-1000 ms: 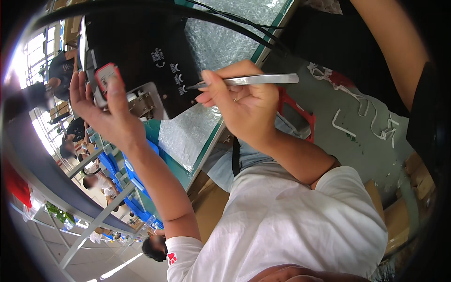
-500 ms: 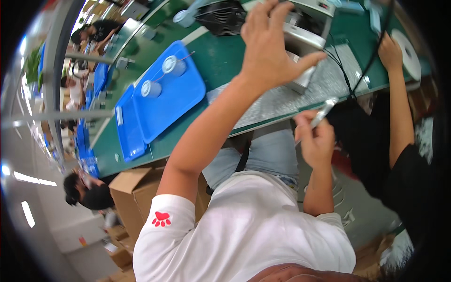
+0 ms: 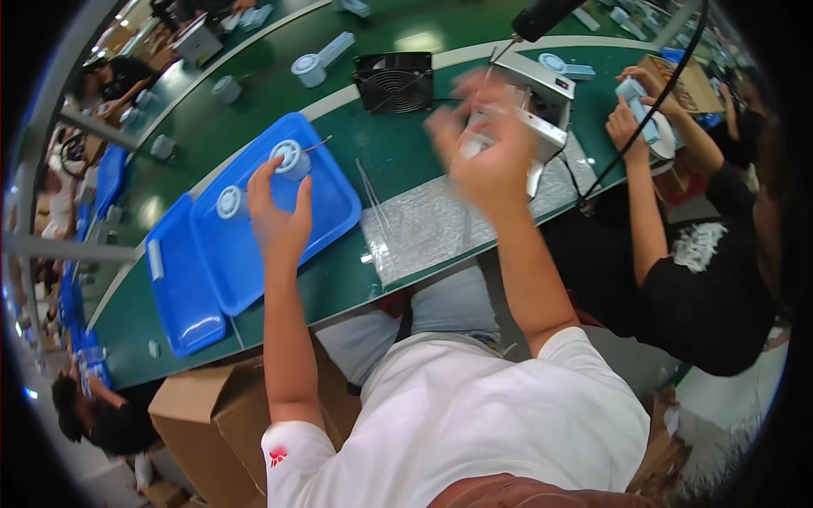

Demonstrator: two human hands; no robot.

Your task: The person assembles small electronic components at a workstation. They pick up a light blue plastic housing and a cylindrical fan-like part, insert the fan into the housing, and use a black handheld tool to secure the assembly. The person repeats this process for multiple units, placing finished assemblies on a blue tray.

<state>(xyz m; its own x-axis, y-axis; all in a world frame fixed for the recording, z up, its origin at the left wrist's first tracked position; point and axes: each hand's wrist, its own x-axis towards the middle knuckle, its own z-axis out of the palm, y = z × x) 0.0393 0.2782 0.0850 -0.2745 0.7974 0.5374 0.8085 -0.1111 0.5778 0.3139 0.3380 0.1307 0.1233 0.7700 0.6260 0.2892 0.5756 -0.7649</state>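
My left hand point(image 3: 279, 216) is over the blue tray point(image 3: 326, 229), thumb and fingers apart. Its fingertips come close to a pale round motor-like part point(image 3: 290, 159) with thin wires; whether they touch it I cannot tell. A second such part point(image 3: 233, 203) stands in the tray to the left. Raised in front of a grey metal machine point(image 3: 542, 89), my right hand point(image 3: 495, 157) is smeared by motion. Something whitish shows at its palm, too blurred to name.
A black fan point(image 3: 394, 83) stands behind the tray, and bubble wrap point(image 3: 423, 237) lies along the table edge. A black electric screwdriver point(image 3: 542, 19) hangs above the machine. At right, a co-worker's hands hold a light-blue part point(image 3: 637, 108). A cardboard box point(image 3: 190, 406) stands lower left.
My left hand has left the machine and come down leftward over the blue tray. My right hand, earlier low with a shiny object in it, has risen to the machine. The view has shifted.
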